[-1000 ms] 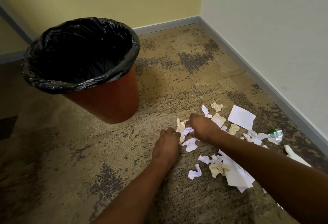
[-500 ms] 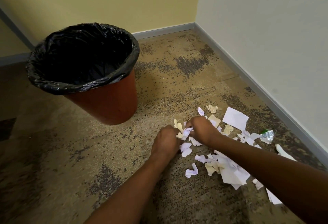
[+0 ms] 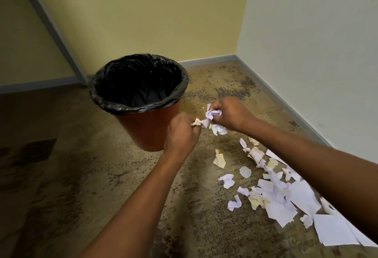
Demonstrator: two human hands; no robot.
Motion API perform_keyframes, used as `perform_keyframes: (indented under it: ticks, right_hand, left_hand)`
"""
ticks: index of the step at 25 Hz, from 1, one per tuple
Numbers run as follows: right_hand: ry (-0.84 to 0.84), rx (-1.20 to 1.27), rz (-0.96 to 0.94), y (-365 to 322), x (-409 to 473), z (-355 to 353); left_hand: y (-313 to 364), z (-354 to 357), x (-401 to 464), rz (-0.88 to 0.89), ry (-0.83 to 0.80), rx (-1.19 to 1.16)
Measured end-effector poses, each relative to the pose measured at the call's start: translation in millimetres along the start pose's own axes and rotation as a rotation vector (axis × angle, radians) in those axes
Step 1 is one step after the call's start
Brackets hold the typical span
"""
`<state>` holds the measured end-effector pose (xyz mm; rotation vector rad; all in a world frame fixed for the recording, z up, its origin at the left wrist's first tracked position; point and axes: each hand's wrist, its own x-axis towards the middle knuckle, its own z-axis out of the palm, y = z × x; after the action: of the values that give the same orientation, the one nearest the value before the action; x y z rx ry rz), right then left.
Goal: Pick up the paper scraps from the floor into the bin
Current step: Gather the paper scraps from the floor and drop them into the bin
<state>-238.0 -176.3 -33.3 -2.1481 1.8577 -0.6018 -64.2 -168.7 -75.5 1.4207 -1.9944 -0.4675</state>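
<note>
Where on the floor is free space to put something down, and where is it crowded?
Free: the floor left of the left arm, in front of the bin; also the corner strip between bin and right wall. Crowded: the paper scraps beside the right arm.

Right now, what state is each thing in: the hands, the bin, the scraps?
Left hand: raised beside the bin, pinching a cream scrap.
Right hand: raised, gripping a wad of white scraps.
Bin: upright, open, lined with a black bag; contents too dark to tell.
Floor scraps: many lying loose, not yet picked up.
</note>
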Motion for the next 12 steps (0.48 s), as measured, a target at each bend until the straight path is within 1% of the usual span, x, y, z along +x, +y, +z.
perform_keyframes:
  ticks: [3, 6, 9, 12]
  right_hand:
    - [0.066, 0.018, -0.052, -45, 18, -17]
    - [0.142, 0.069, -0.081, -80, 38, -24]
    - [0.258, 0.156, -0.056, -105, 64, -16]
    - [0.392, 0.281, 0.005, -125, 79, 7]
  left_hand:
    - [3, -48, 7, 0.04, 0.111, 0.02]
    - [3, -85, 15, 0.028, 0.223, 0.013]
    - [-4, -109, 36, -0.02, 0.262, 0.058]
    - [-15, -126, 51, -0.099, 0.281, 0.106]
